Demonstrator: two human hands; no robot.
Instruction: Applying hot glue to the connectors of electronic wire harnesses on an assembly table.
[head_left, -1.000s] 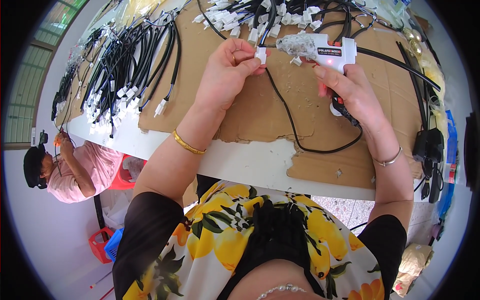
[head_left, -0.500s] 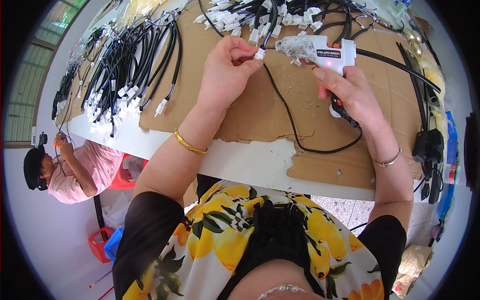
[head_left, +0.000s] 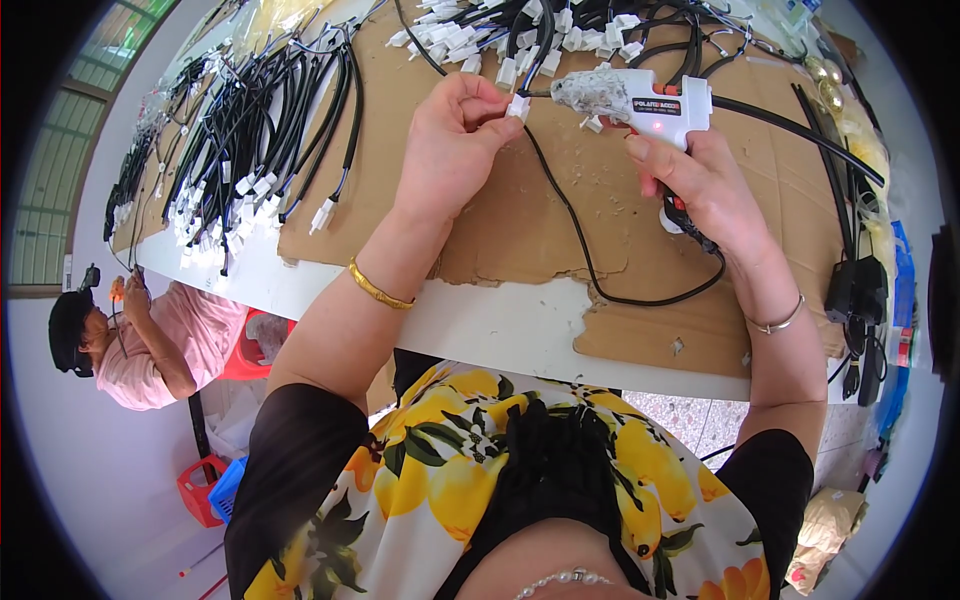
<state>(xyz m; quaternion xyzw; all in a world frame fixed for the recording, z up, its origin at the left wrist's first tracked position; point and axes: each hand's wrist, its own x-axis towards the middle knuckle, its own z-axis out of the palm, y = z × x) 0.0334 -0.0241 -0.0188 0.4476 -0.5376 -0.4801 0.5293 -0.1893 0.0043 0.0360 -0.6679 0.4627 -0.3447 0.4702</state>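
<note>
A white table (head_left: 470, 322) bears a flattened sheet of brown cardboard (head_left: 520, 230), torn along its near edge and dotted with small scraps. A pale wall (head_left: 90, 470) and a barred window (head_left: 48, 180) stand on the left; speckled floor (head_left: 680, 415) shows past the table's near edge, on the right.

The left hand (head_left: 455, 135) is pinched, thumb and fingers closed on a small white plug (head_left: 518, 107) over the far middle of the cardboard; the fingertips partly cover it. The right hand (head_left: 705, 175) is wrapped around the handle of a white glue gun (head_left: 640, 100). Its nozzle points left, right at the plug; whether they touch, I cannot tell.

A thin black cord (head_left: 590, 265) loops across the cardboard between the forearms. Black cables (head_left: 290, 120) with white ends lie heaped on the left, and more white plugs (head_left: 460, 38) crowd the far side. A black power adapter (head_left: 857, 290) sits at the right edge. A co-worker in pink (head_left: 165, 345) is at the left.

Low on the left are a red basket (head_left: 203, 490) and a blue basket (head_left: 228, 490); their contents cannot be made out.
</note>
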